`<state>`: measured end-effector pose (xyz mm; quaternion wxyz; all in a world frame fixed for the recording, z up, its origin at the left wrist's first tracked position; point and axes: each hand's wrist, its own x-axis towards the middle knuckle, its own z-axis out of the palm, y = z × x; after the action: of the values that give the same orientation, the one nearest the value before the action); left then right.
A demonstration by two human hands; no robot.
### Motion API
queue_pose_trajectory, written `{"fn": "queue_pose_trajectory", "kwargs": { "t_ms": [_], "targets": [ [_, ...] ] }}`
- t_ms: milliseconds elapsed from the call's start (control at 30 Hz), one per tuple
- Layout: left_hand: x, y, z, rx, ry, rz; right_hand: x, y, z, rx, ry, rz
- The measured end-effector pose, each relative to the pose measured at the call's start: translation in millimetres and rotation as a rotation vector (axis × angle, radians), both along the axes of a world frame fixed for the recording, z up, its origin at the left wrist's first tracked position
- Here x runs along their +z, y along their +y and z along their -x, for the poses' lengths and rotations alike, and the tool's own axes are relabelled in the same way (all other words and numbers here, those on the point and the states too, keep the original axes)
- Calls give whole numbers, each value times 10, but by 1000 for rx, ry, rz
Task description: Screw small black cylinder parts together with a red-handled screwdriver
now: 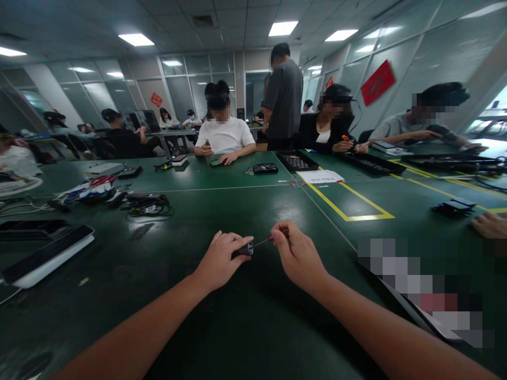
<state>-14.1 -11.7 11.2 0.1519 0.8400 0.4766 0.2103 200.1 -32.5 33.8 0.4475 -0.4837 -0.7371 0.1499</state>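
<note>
Between thumb and fingers, my left hand (pixel 222 257) grips a small dark cylinder (pixel 247 248), its round end turned to the right. The far part of this cylinder is hidden by my fingers. My right hand (pixel 298 257) is closed round the reddish handle of a screwdriver (pixel 261 242). The thin metal shaft points left and its tip meets, or nearly meets, the cylinder's round end; I cannot tell which. Both hands are just above the green tabletop (pixel 237 327), a short gap apart.
Bundled black cables (pixel 148 206) and a pile of gloves (pixel 89 192) lie to the left, beyond a black-and-white device (pixel 51 258). Black trays (pixel 297 161) stand far right of centre. A black box (pixel 453 207) is at right, near another person's hand (pixel 489 226). Co-workers sit opposite.
</note>
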Motion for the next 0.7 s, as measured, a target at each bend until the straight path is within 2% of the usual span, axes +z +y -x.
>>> {"fn": "queue_pose_trajectory", "kwargs": {
  "t_ms": [300, 433, 567, 700],
  "targets": [
    [-25, 9, 12, 26, -15, 17, -25, 34, -18, -79, -49, -13],
    [-16, 2, 11, 43, -101, 48, -34, 50, -30, -113, -40, -26],
    [14, -44, -14, 72, -434, 128, -18, 30, -44, -102, 6, -41],
    [44, -76, -72, 119, -849, 358, 9, 12, -55, -116, 51, -60]
  ]
}}
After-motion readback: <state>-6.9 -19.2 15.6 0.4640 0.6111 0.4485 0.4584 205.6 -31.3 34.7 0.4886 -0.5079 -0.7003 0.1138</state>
